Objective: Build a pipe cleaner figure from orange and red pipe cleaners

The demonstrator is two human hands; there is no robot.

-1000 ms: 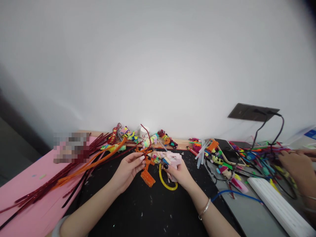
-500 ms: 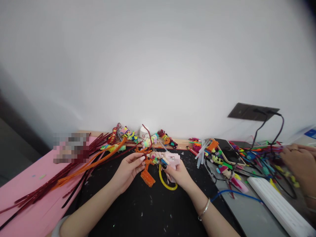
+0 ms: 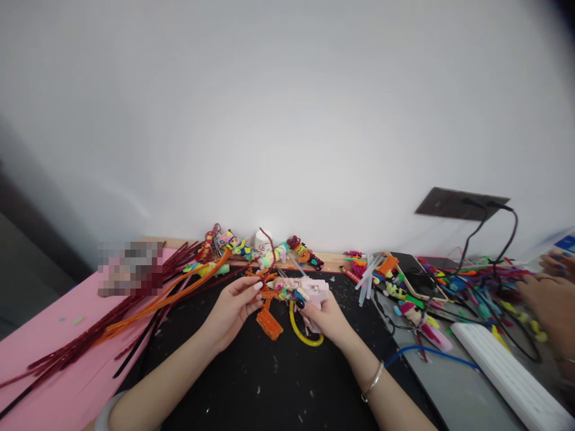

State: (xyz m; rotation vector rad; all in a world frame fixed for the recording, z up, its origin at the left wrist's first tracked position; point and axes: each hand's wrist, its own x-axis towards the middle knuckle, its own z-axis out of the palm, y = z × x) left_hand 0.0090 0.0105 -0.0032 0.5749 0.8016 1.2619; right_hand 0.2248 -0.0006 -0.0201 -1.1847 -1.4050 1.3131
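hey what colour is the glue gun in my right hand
The glue gun in your right hand is pale pink; the head view shows it best.

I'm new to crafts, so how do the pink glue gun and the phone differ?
The glue gun is pale pink, while the phone shows a dark screen. The glue gun is held in the right hand; the phone lies untouched. The glue gun is bulky, the phone flat.

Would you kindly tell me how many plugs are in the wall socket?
2: one black plug just right of middle on the wall socket, another black plug nearer its right end.
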